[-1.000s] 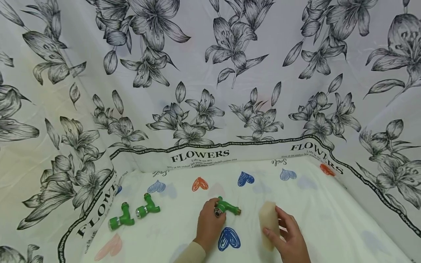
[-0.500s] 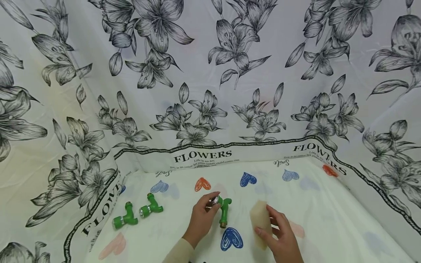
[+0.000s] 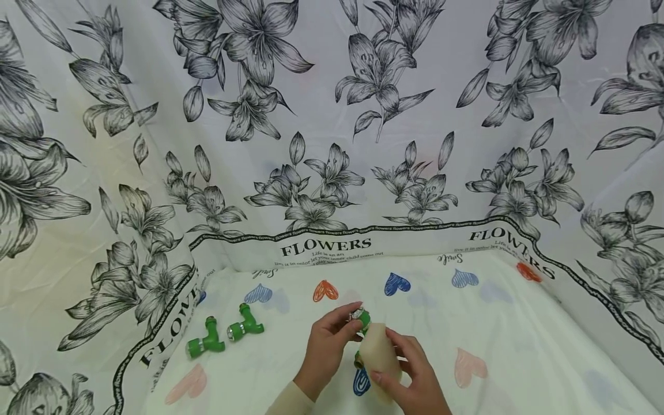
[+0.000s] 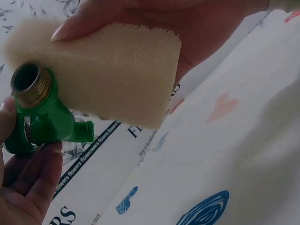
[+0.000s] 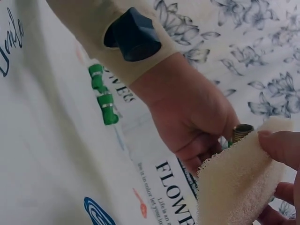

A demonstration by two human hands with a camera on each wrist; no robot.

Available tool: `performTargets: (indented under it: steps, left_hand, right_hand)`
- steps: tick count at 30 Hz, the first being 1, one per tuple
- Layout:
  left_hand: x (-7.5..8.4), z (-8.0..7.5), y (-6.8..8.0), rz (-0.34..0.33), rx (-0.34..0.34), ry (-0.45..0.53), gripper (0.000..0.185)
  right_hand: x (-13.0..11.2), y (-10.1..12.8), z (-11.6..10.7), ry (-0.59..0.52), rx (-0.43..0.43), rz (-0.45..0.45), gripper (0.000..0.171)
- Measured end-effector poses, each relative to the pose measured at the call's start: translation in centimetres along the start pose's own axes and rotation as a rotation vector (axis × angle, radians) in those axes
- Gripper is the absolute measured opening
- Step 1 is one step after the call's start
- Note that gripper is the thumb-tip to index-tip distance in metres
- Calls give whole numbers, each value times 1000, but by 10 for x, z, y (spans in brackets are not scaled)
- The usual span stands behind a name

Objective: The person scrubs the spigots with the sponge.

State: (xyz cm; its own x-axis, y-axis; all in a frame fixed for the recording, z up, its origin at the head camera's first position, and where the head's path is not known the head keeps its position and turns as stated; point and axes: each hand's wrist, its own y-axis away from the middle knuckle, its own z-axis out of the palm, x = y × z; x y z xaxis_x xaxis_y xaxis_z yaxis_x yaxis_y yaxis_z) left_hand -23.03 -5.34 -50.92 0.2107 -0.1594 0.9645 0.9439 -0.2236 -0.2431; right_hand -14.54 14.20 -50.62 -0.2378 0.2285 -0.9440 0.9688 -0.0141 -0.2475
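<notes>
My left hand [image 3: 328,346] grips a green faucet [image 4: 49,122] by its silver-and-green knob end. The faucet's threaded brass inlet [image 4: 32,84] faces the left wrist camera. My right hand [image 3: 413,374] holds a cream sponge block [image 3: 378,357], thumb on one face and fingers on the other. In the left wrist view the sponge lies right against the faucet body, just behind the brass end. The sponge hides much of the faucet in the head and right wrist views.
Two more green faucets, a nearer one [image 3: 206,339] and a farther one [image 3: 246,324], lie on the left of the white heart-print cloth [image 3: 290,369]. A flower-print curtain [image 3: 311,115] surrounds the cloth at the back and sides.
My left hand has turned the faucet so its brass end swung from the right toward me. My right hand has brought the sponge leftward to the faucet.
</notes>
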Motion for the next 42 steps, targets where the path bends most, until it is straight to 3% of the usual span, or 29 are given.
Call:
performTargets:
  steps: [5, 11, 15, 22, 27, 30, 37, 42]
  left_hand:
    - [2, 7, 3, -21, 14, 3, 38]
    - [2, 7, 6, -18, -27, -12, 41]
    - [4, 6, 7, -29, -60, 18, 40]
    - [10, 6, 11, -51, -86, 29, 40]
    - [12, 5, 13, -58, -85, 27, 41]
    - [11, 5, 12, -50, -75, 28, 41]
    - [5, 7, 8, -48, 18, 13, 39]
    - [1, 8, 7, -49, 63, 0, 39]
  right_hand:
    - [3, 3, 4, 23, 22, -57, 68]
    - [10, 2, 1, 68, 53, -92, 69]
    - [14, -2, -3, 132, 81, -42, 70]
    - [20, -12, -13, 178, 95, 121, 75]
    - [21, -15, -14, 156, 66, 198, 78]
    - [23, -14, -13, 136, 51, 195, 77]
    - [19, -5, 1, 69, -53, 105, 72]
    - [15, 1, 6, 118, -155, 44, 74]
